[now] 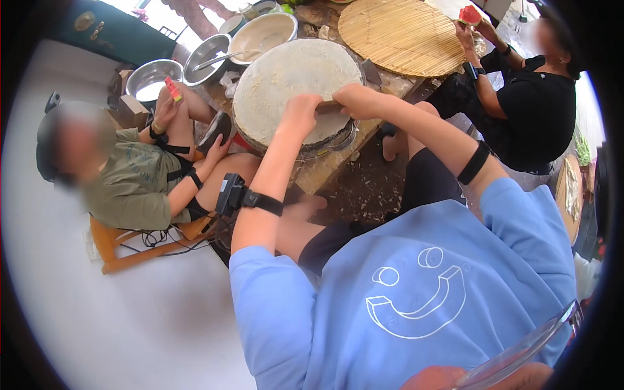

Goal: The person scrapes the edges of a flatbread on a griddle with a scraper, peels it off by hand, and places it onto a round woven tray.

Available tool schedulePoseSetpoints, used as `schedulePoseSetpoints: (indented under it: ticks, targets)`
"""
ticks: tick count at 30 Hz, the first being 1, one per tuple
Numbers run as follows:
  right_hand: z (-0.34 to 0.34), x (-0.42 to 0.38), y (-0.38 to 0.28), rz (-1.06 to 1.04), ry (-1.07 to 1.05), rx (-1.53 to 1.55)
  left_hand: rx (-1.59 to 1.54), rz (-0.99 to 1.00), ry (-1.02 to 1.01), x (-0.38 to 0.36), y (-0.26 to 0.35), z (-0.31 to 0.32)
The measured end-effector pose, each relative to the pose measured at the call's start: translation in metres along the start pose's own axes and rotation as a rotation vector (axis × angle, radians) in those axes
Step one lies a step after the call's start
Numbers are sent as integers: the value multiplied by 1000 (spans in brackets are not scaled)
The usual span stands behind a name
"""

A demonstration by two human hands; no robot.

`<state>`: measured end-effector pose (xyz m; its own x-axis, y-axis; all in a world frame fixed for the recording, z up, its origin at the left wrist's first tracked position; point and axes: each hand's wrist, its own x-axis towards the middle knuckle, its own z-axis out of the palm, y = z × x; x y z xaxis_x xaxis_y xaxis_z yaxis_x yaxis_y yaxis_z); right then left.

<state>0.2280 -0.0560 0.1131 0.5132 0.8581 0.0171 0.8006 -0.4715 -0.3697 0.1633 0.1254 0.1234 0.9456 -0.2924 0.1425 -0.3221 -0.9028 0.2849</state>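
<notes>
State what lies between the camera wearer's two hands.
In the head view, a brown bar spans the gap between the left hand and right hand, with the round slab beneath.

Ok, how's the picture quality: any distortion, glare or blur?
Head view: fisheye curve with black corners; brightness washes out the top left; green-shirted person's face and black-shirted person's face blurred; left hand, right hand and round board readable.

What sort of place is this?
It looks like a home kitchen or small food-making workshop, though I can't be sure which. The clues are the thick round board with pale smears, the metal bowls and the round woven tray.
</notes>
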Motion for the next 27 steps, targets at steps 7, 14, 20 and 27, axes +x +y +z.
schedulePoseSetpoints:
  ticks: [7, 14, 20, 27]
  targets:
    - [24, -4, -51, -21, -32, -45, -37, 8, -86, -48, 0, -22]
    - [5, 11, -85, 39, -3, -69, -63, -56, -124, -55, -14, -58]
    - [-31, 51, 1, 262, 323, -218, -56, 120, 60, 93, -50, -29]
    - [-15, 102, 71, 402, 334, -257, 38, 230, -30, 193, -82, 9]
